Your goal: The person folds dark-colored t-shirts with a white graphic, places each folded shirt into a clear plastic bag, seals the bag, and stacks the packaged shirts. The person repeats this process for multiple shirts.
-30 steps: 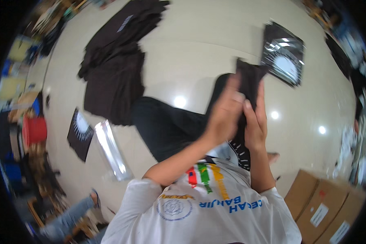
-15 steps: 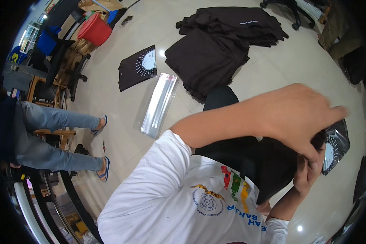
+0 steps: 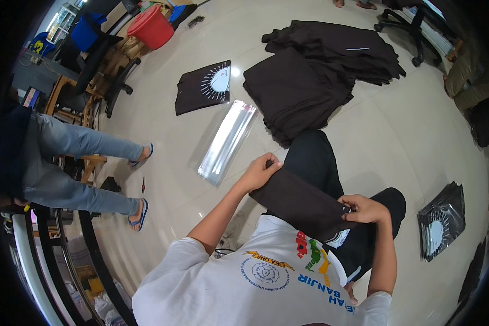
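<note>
Above my lap a folded dark brown shirt [image 3: 299,201] stretches between my hands. A white printed patch shows at its lower right end. My left hand [image 3: 262,173] grips its upper left corner with thumb and fingers. The opposite end is pinched by my right hand [image 3: 367,210]. Out to the left lies a stack of clear plastic bags [image 3: 226,144]. Beyond it is another folded shirt [image 3: 204,87] with a white sunburst print. On the floor to my right sits a pile of bagged shirts [image 3: 442,223].
Heaps of dark brown shirts [image 3: 304,89] lie on the tiled floor ahead. At left stands a person in jeans [image 3: 81,190] and sandals. A red bucket [image 3: 151,27] and wheeled chairs [image 3: 415,35] are farther back. A small tool [image 3: 143,185] lies near the sandals.
My left arm, which was stretched across to the right near the bagged shirts, has come back left. Both hands now hold the folded shirt over my lap. The view has shifted.
</note>
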`<act>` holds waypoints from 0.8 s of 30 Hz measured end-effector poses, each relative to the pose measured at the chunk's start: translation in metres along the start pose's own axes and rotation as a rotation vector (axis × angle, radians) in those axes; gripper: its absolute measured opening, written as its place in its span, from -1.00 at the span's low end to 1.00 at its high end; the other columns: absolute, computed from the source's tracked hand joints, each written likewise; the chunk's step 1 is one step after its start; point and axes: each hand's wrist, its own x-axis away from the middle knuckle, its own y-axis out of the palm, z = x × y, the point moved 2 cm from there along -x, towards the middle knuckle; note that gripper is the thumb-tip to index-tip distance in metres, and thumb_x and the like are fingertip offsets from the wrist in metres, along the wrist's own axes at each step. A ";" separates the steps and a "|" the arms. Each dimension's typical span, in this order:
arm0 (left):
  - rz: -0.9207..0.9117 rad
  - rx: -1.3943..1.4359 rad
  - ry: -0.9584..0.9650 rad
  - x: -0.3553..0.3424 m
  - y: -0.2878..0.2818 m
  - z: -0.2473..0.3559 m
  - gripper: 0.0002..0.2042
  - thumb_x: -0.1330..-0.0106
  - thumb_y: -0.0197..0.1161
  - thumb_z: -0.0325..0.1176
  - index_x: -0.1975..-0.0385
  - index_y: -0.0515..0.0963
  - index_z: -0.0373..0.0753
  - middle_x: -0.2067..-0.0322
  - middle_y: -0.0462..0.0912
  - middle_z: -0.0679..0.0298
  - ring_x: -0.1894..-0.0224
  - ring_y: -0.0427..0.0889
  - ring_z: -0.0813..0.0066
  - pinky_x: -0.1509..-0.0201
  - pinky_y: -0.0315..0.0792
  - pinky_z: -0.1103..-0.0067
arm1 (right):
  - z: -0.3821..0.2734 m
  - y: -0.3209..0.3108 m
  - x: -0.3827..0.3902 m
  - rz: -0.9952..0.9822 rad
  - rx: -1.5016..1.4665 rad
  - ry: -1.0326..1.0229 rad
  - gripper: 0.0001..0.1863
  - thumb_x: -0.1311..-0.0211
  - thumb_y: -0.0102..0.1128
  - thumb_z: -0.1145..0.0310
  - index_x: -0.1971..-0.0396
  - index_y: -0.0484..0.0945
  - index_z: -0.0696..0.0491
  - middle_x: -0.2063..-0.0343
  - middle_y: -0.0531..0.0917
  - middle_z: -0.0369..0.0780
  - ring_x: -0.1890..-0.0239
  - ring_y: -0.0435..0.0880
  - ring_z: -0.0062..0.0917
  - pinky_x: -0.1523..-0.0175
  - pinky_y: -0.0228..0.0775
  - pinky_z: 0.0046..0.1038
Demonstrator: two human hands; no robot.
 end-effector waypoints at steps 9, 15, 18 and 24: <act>0.130 0.034 -0.114 0.006 -0.002 -0.058 -0.79 -0.45 0.30 -0.25 0.20 0.63 -0.28 0.33 0.70 0.26 0.24 0.62 0.52 0.08 0.50 0.51 | -0.062 0.007 0.001 0.425 0.056 0.127 -0.07 -0.04 0.66 -0.03 -0.26 0.47 0.30 -0.05 0.69 0.06 0.03 0.73 -0.25 -0.15 0.54 -0.33; 0.261 -0.104 -0.129 -0.004 0.016 -0.080 -0.82 -0.39 0.21 -0.32 0.20 0.62 -0.30 0.44 0.69 0.13 0.35 0.68 0.34 0.17 0.52 0.41 | -0.030 0.042 0.003 0.787 0.146 0.140 -0.34 -0.08 0.62 0.24 -0.11 0.57 0.28 0.06 0.74 0.08 0.01 0.76 -0.12 -0.13 0.57 -0.24; 0.277 -0.196 -0.054 -0.007 0.027 -0.072 -0.83 -0.45 0.15 -0.32 0.15 0.60 -0.26 0.50 0.64 0.09 0.40 0.67 0.22 0.20 0.51 0.36 | -0.012 0.045 0.004 0.820 0.107 0.047 -0.46 -0.06 0.60 0.33 -0.02 0.62 0.26 0.08 0.74 0.08 0.00 0.76 -0.12 -0.12 0.57 -0.19; 0.330 -0.310 0.102 -0.018 0.046 -0.078 -0.84 -0.50 0.08 -0.42 0.02 0.51 -0.22 0.52 0.61 -0.06 0.42 0.68 -0.07 0.22 0.51 0.23 | -0.006 0.030 -0.009 0.648 0.627 0.236 -0.49 -0.03 0.60 0.36 0.02 0.62 0.22 0.14 0.70 0.04 -0.01 0.68 -0.07 -0.14 0.50 -0.10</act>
